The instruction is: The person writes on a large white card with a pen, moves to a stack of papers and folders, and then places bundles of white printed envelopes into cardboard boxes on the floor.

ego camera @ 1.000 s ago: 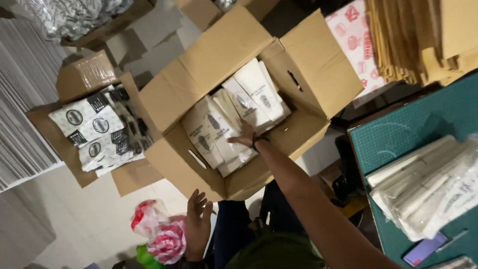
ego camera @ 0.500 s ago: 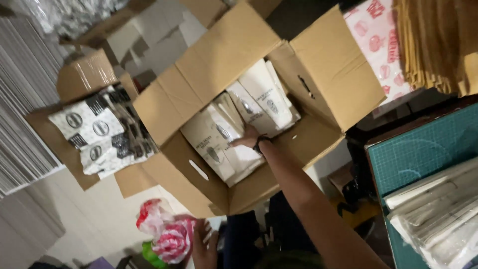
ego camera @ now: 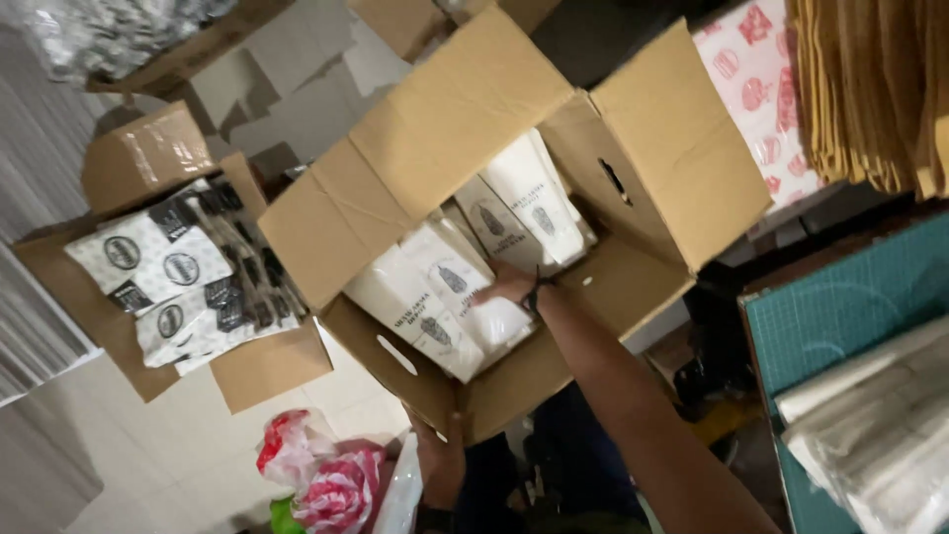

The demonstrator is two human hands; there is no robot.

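Big open cardboard box [ego camera: 514, 247] sits centre frame, flaps splayed out, and it's partly filled w/ white printed pouches [ego camera: 435, 302]: a few lie flat in the lower-left half, a couple more stand tilted toward the upper right inside. There's bare cardboard floor visible at the box's right side, so by the look of it the packing is roughly mid-way, w/ room left for more. Right hand [ego camera: 506, 287] is reached down into the box, arm coming up from lower right of frame; its palm rests on top of the flat pouches, fingers [ego camera: 484, 293] seem loosely spread and laid on the pack rather than clamped on it, tho blur makes it hard to be sure, so can't tell if it grips anything. Left hand [ego camera: 440, 460] is at the bottom centre, pressed against the box's near lower edge, fingers together-ish along the cardboard, apparently steadying it; no clear grasp shown. Left of frame: a second, smaller open box [ego camera: 119, 297] holding black-and-white printed packets [ego camera: 168, 282]. Bottom centre-left: red/pink/white plastic bags [ego camera: 326, 485] on the pale floor. Right edge: green cutting mat [ego camera: 840, 316] w/ clear sleeves [ego camera: 880, 415] stacked on it; brown paper envelopes [ego camera: 870, 89] upper right.
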